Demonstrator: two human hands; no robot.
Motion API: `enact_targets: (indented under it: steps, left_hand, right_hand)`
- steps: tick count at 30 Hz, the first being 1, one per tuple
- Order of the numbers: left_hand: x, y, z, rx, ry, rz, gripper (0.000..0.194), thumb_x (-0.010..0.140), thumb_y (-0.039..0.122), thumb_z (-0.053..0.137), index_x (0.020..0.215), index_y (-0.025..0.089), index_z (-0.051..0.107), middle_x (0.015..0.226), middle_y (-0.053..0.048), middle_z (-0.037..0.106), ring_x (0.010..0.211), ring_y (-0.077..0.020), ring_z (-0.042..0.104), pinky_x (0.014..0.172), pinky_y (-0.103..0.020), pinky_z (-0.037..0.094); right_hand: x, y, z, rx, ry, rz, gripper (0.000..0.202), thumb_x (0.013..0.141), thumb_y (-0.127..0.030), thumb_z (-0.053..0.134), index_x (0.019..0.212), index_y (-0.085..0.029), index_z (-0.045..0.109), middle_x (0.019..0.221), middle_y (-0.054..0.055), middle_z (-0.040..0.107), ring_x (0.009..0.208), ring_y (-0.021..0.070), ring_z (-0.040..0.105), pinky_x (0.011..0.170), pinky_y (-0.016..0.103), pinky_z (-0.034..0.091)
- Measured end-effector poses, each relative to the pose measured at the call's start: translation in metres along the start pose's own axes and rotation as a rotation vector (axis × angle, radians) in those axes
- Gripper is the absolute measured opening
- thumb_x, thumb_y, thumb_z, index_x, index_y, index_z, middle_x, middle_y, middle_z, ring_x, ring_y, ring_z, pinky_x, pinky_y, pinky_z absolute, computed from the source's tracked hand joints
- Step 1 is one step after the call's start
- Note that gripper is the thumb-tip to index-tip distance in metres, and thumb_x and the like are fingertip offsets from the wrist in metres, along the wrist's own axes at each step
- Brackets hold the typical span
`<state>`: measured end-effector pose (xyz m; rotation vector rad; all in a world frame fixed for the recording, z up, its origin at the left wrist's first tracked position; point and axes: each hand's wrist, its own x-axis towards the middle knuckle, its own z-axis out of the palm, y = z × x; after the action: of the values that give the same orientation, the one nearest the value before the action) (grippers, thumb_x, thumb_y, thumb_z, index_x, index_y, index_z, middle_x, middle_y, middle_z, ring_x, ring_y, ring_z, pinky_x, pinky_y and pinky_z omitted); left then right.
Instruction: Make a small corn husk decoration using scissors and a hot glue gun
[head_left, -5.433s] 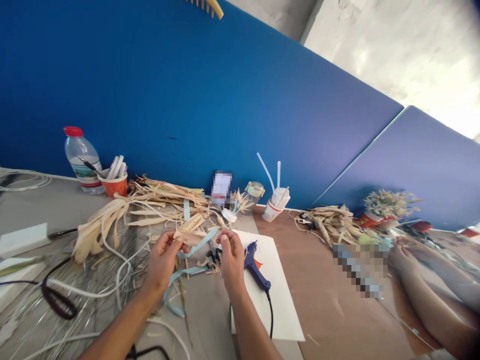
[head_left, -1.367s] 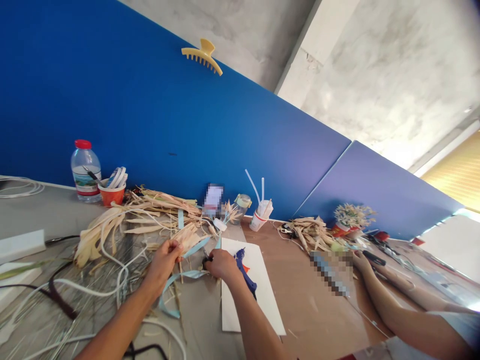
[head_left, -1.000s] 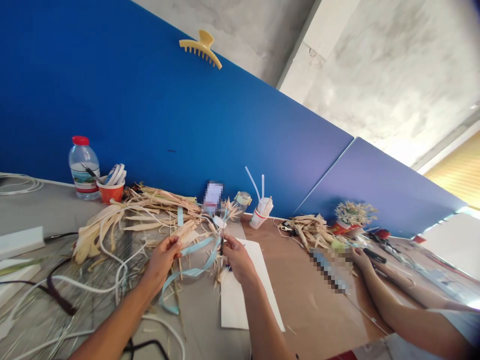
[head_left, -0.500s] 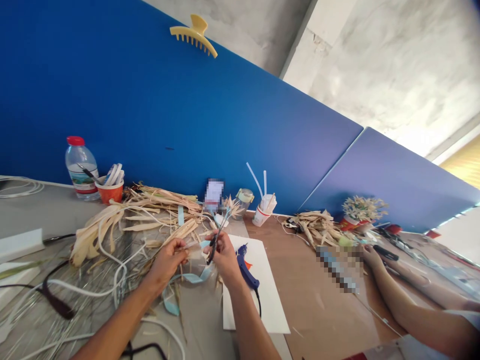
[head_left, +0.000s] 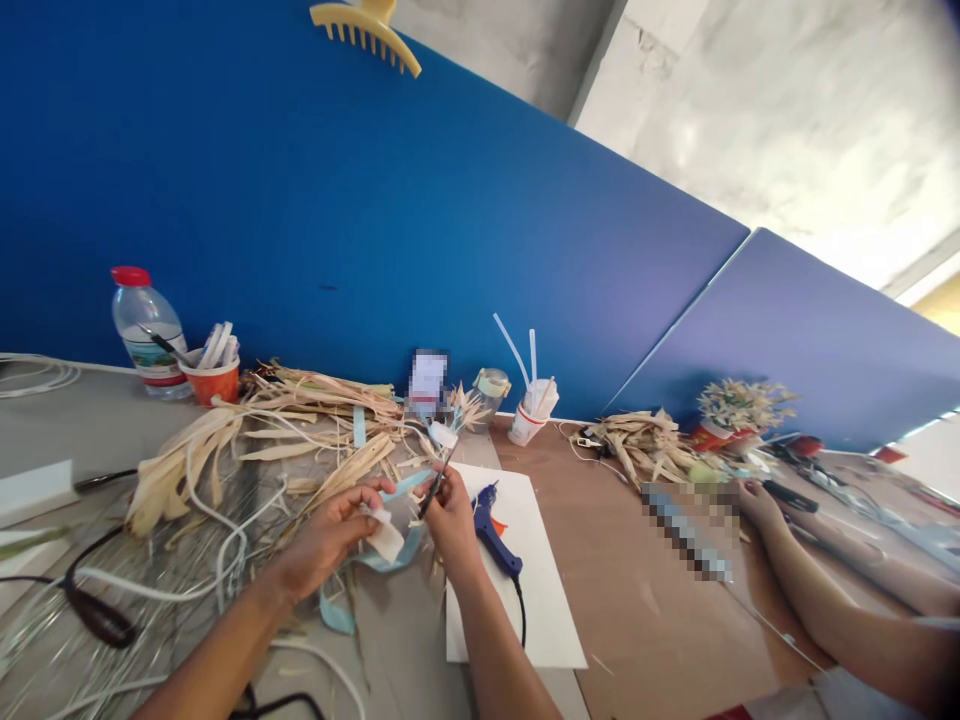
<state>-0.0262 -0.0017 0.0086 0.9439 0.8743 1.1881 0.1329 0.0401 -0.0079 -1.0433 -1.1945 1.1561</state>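
My left hand [head_left: 341, 535] pinches a small pale piece [head_left: 386, 537] between thumb and fingers, above the cluttered table. My right hand [head_left: 450, 510] is closed around dark scissors [head_left: 433, 490], whose tips point up and away. Light blue ribbon [head_left: 407, 487] runs between the two hands, and more of it loops just below them. To the right of my right hand, a blue glue gun [head_left: 495, 535] lies on a white sheet [head_left: 547, 600].
Dried husks [head_left: 322, 395] and white cables spread over the left side. At the back stand a bottle [head_left: 150, 340], a red cup of pens [head_left: 212, 383], a phone, a jar and a cup with straws [head_left: 527, 422]. Another person's hand [head_left: 761, 505] rests at the right.
My left hand has turned, and the pale piece in it now shows broader and hangs lower. Blue ribbon now stretches above it toward the scissors. The camera view has shifted slightly.
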Motion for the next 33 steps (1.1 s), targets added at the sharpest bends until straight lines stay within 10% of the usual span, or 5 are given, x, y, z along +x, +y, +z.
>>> enact_targets:
  steps: [7, 11, 19, 26, 33]
  left_hand:
    - [0.001, -0.01, 0.006, 0.247, -0.041, 0.036, 0.015, 0.062, 0.03, 0.07, 0.068, 0.019, 0.062, 0.1, -0.006, 0.063, 0.084, -0.0201, 0.058, 0.067, -0.026, 0.045]
    - [0.005, -0.014, 0.002, 0.267, -0.013, 0.012, 0.018, 0.067, 0.034, 0.067, 0.074, 0.019, 0.062, 0.068, 0.0, 0.059, 0.059, -0.0144, 0.052, 0.057, -0.024, 0.041]
    - [-0.004, -0.001, 0.012, 0.376, -0.108, 0.062, 0.006, 0.064, 0.027, 0.065, 0.065, 0.021, 0.063, 0.1, -0.01, 0.064, 0.095, -0.0259, 0.057, 0.068, -0.029, 0.045]
    - [0.003, -0.017, 0.015, 0.428, -0.039, 0.127, 0.007, 0.064, 0.027, 0.062, 0.063, 0.021, 0.064, 0.074, -0.003, 0.062, 0.07, -0.0191, 0.056, 0.063, -0.026, 0.043]
    - [0.002, -0.015, 0.014, 0.484, 0.005, 0.163, 0.007, 0.063, 0.02, 0.06, 0.063, 0.02, 0.067, 0.069, -0.001, 0.06, 0.063, -0.0172, 0.054, 0.058, -0.024, 0.04]
  right_hand:
    - [-0.013, -0.008, 0.003, -0.489, 0.094, -0.196, 0.045, 0.069, -0.022, 0.057, 0.113, -0.016, 0.051, 0.085, 0.002, 0.055, 0.078, 0.0176, 0.05, 0.072, 0.031, 0.042]
    - [-0.011, -0.007, 0.002, -0.411, 0.092, -0.161, 0.044, 0.071, -0.023, 0.056, 0.114, -0.017, 0.05, 0.08, 0.0, 0.054, 0.069, 0.0149, 0.049, 0.066, 0.027, 0.042]
    - [-0.006, 0.004, 0.001, -0.43, 0.192, -0.124, 0.043, 0.076, -0.022, 0.051, 0.119, -0.016, 0.045, 0.088, 0.005, 0.06, 0.077, 0.0177, 0.055, 0.07, 0.028, 0.044]
    - [-0.017, -0.002, 0.012, -0.761, 0.258, -0.162, 0.053, 0.074, -0.023, 0.054, 0.125, -0.013, 0.04, 0.109, 0.014, 0.056, 0.104, 0.0271, 0.05, 0.091, 0.039, 0.037]
    - [-0.003, 0.0, -0.001, -0.585, 0.273, -0.107, 0.039, 0.076, -0.029, 0.053, 0.112, -0.015, 0.051, 0.091, 0.007, 0.06, 0.085, 0.0214, 0.055, 0.076, 0.031, 0.043]
